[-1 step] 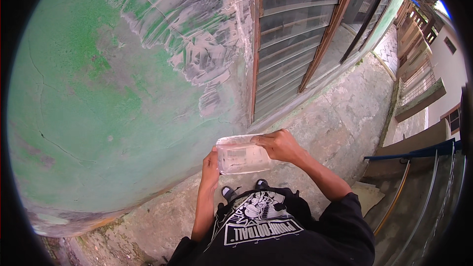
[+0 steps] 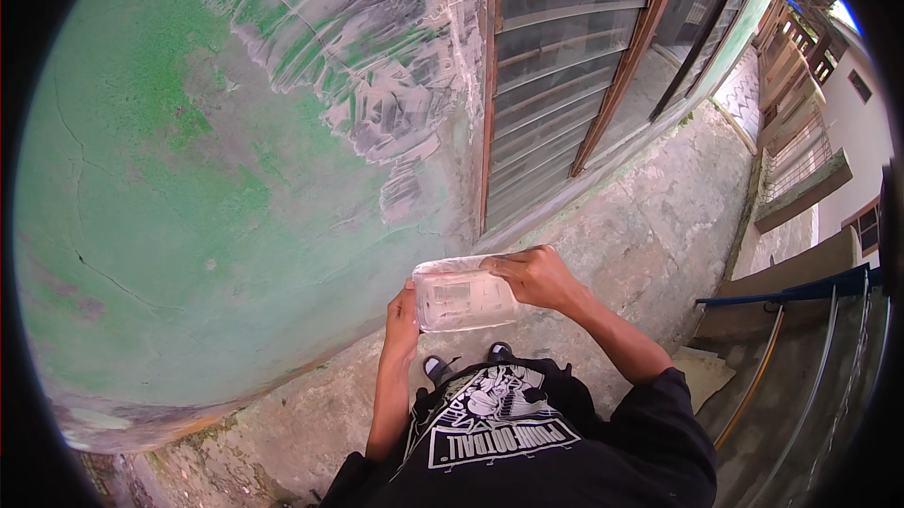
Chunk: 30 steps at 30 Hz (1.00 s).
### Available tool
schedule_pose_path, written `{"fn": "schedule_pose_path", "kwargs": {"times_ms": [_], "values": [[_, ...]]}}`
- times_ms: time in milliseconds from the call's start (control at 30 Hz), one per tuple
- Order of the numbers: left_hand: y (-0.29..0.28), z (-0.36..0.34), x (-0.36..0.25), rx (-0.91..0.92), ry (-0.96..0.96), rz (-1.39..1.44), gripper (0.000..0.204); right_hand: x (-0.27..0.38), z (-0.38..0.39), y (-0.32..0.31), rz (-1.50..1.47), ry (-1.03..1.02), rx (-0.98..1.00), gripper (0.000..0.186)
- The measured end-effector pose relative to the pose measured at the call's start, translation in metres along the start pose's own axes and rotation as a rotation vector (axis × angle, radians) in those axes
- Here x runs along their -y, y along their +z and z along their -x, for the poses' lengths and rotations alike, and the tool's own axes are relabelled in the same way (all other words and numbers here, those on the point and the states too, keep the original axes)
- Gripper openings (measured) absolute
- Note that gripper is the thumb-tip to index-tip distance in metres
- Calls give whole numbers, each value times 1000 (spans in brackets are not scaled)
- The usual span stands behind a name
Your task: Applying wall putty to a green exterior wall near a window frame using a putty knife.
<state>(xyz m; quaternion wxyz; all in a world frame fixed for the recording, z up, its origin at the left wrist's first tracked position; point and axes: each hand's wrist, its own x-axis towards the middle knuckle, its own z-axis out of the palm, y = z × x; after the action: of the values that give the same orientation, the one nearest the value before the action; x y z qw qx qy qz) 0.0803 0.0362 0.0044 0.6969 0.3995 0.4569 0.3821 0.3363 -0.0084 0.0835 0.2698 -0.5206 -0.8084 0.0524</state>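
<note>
A clear rectangular plastic container (image 2: 461,306) is in front of my body, its inside smeared with a pale pinkish-white paste. My left hand (image 2: 403,315) grips the container's left side. My right hand (image 2: 532,277) is closed at its far right edge, fingers pressed together over the rim. Whether those fingers also pinch a small tool cannot be made out. Beyond the container stands a green wall (image 2: 235,254), with streaky whitish coating (image 2: 377,65) spread over its upper right part beside the window frame.
A louvred glass window (image 2: 565,47) with brown wooden frames adjoins the coated wall. Rough concrete floor (image 2: 650,207) runs along the wall, with my feet on it. At right are a blue rail (image 2: 791,296), several thin bars and a low wall (image 2: 805,193).
</note>
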Motion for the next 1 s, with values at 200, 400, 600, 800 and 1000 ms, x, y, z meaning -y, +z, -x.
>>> {"fn": "schedule_pose_path", "kwargs": {"times_ms": [200,400,600,800,1000], "values": [[5,1,-10,-24,63,-3,50,3,13,19,106,-87,-62,43],[-2,7,-5,11,52,-90,50,8,12,8,29,47,93,43],[-2,8,-7,25,-43,-47,49,22,4,-23,-24,-15,-169,35],[6,14,-10,17,-1,27,49,26,10,-13,118,-36,-90,34],[-3,14,-13,70,46,-42,47,27,10,-6,131,-25,-140,33]]}}
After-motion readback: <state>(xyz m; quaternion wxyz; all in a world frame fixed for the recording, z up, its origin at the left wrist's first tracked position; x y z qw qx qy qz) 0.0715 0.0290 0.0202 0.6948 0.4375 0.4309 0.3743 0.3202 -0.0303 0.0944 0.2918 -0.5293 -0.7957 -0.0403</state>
